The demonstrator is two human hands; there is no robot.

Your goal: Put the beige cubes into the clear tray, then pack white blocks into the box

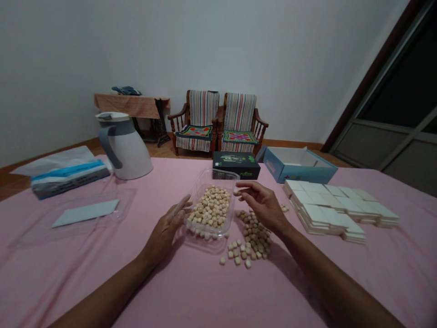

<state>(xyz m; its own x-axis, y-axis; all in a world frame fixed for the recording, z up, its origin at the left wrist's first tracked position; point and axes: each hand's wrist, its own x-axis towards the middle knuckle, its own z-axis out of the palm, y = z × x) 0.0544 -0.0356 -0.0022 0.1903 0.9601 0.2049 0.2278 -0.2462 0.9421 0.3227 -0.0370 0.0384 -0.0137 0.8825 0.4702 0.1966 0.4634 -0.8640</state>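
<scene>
Person's L hand (165, 230) grips the L wall of a clear rect. plastic tray (232, 209), fingers bent against its edge, while the R hand (259, 200) pinches one small cream-coloured rounded cube (236, 192) b/w thumb & forefinger at the tray's R rim. The tray, mid-table above a pink cloth (164, 291), holds a heap of similar cream cubes (213, 202); can't tell if its base sits flat. Just R of it, partly below the R hand, lies a loose pile of cubes (257, 239), w/ a few strays on the near side. Farther R: stacks of flat off-white square tiles (327, 205). Behind: an open light-blue cardboard box (295, 175) & a black rect. box w/ green print (236, 166). At L: a white-and-grey jug w/ handle (131, 152), a blue-and-grey soft packet (71, 177) & a pale flat strip (85, 213) on clear plastic. Bkgd: two wooden armchairs (201, 120) w/ striped covers
</scene>
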